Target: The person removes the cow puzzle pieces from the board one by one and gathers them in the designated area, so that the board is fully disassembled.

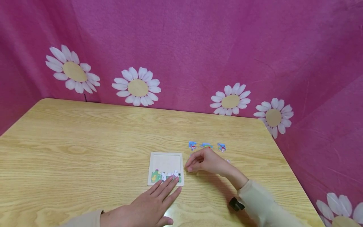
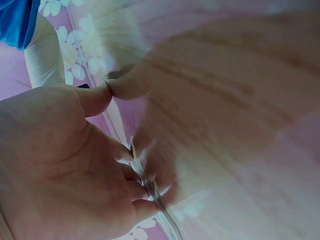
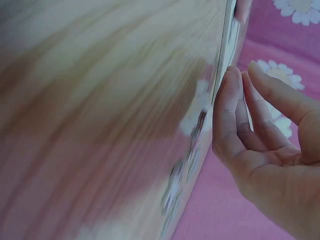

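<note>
A square wooden puzzle tray lies on the table, its near strip filled with picture pieces showing a green ground, a duck and a white animal. My left hand is spread palm down, straight fingertips resting on the tray's near edge and the pieces there. Just right of the tray, my right hand hovers low with relaxed, bent fingers. In the right wrist view, a gap shows between thumb and fingers, with nothing held. Beyond that hand lie loose puzzle pieces, partly hidden by it.
The wood-grain table spreads wide to the left and behind the tray. A pink curtain with white daisies hangs along its back and right edges. A small black object sits at the right wrist.
</note>
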The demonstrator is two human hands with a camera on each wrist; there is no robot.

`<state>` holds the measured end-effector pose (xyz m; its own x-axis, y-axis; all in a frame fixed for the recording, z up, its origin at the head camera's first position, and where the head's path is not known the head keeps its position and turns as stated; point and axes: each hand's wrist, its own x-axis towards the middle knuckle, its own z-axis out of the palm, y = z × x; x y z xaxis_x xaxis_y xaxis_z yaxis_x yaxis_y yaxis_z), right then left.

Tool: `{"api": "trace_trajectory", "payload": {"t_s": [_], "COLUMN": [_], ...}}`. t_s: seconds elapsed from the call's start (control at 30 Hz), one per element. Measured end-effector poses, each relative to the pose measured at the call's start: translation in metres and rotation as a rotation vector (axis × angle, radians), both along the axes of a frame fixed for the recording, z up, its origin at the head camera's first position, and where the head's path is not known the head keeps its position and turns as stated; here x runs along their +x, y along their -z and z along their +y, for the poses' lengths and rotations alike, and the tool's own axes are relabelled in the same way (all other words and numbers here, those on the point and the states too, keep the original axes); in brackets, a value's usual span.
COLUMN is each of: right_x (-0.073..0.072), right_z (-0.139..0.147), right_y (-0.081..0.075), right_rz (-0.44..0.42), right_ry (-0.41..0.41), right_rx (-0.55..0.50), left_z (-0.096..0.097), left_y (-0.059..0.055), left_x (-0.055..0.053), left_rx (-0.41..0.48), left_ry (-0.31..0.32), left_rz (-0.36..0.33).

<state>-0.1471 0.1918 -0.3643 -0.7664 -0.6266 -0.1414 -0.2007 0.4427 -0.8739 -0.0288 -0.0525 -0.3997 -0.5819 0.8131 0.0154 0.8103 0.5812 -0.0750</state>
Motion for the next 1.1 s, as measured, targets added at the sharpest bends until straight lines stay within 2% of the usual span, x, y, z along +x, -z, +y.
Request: {"api": "trace_trajectory", "payload": {"t_s": [0.17,0.33,0.43,0.7,0.8,0.97,1.1], "right_x": [-0.003,-0.002,-0.002,-0.002,-0.002,-0.002,-0.002], "right_z": [-0.029,-0.06,-0.075,-0.09,-0.091,-0.091,-0.09], "right_y": [0.004,0.003,0.003,0.001,0.0,0.001,0.001], "right_rz": [-0.012,0.001,0.006,-0.055,-0.055,-0.057,-0.09], "right_ry": [-0.021,-0.061,-0.061,-0.07,-0.074,-0.068,-0.074], "right_rx": [-0.019,0.001,0.014,0.017,0.017,0.0,-0.041], "left_z": [0.0,-0.001,-0.001,0.001,0.001,0.0,-0.001], "left_y": [0.002,0.006,0.007,0.0,0.0,0.002,0.003], "left_x": [0.0,0.001,0.0,-0.001,-0.001,-0.001,-0.002], "left_rx": [0.001,0.021,0.036,0.012,0.005,0.016,0.027], "left_ry": [-0.001,0.014,0.021,-0.01,-0.01,0.004,0.01], "left_rz": [0.001,0.107,0.137,-0.061,-0.061,-0.015,0.006]}}
